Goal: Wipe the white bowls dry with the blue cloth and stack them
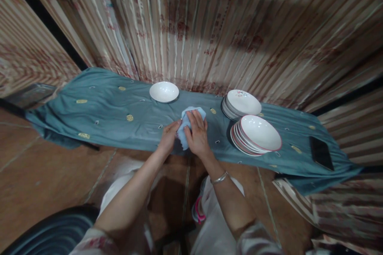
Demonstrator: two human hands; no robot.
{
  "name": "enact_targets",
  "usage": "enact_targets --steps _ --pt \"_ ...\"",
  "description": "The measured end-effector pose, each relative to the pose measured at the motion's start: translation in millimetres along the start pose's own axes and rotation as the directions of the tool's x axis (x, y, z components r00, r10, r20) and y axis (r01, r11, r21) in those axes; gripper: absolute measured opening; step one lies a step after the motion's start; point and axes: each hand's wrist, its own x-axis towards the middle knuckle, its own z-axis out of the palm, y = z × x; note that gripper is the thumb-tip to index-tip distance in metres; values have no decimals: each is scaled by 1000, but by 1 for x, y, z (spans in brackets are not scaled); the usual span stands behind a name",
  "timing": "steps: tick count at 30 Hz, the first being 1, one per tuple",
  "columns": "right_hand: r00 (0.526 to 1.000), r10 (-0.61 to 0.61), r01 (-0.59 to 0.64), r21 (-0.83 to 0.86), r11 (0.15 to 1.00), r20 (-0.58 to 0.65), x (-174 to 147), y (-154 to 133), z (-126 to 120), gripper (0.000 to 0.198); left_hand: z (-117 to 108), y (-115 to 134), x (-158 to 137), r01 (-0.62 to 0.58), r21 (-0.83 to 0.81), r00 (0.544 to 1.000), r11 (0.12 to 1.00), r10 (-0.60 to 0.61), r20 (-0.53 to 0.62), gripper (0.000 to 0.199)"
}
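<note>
A light blue cloth (184, 137) is bunched between my hands above the front part of the covered table. My right hand (197, 133) presses on the cloth from above, its fingers curled over it. At the cloth's left edge, my left hand (169, 135) is closed in a pinch. A small pale edge shows beside the left fingers, but the cloth and hands hide what it belongs to. Behind them to the left stands a single white bowl (164, 92). Right of my hands are a stack of white dishes (243, 103) with a flower print and a stack of red-rimmed white bowls (260, 132).
A teal cloth with pineapple prints (110, 105) covers the long table. On its right end lies a black phone (321, 153). Striped curtains (185, 24) hang right behind the table, and dark poles stand at both sides. A black round stool (50, 233) is at lower left.
</note>
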Motion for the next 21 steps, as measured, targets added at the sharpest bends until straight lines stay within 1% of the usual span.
enact_targets --steps 4,7,9,11,14,18,21 --pt "996 75 -67 188 980 -38 9 10 -2 48 3 2 -2 29 -13 1000 1000 -29 10 31" --pt "981 187 -157 388 908 -41 15 21 -1 46 2 -1 -1 36 -7 999 999 -36 -9 31" --pt "957 289 -239 512 825 -19 18 28 1 45 0 -3 0 41 3 999 999 -41 -22 32" --pt "923 385 -316 607 729 18 20 36 5 45 -1 -4 1 49 5 998 999 -49 -33 34" --pt "869 491 -387 715 582 71 22 46 15 44 -3 -5 2 61 -4 997 998 -61 -45 35" --pt "806 575 -420 819 391 138 22 56 31 43 -5 -4 3 71 -36 995 997 -74 -64 35" --pt "783 590 -441 845 303 197 22 63 44 43 -6 -2 4 85 -79 995 993 -89 -53 36"
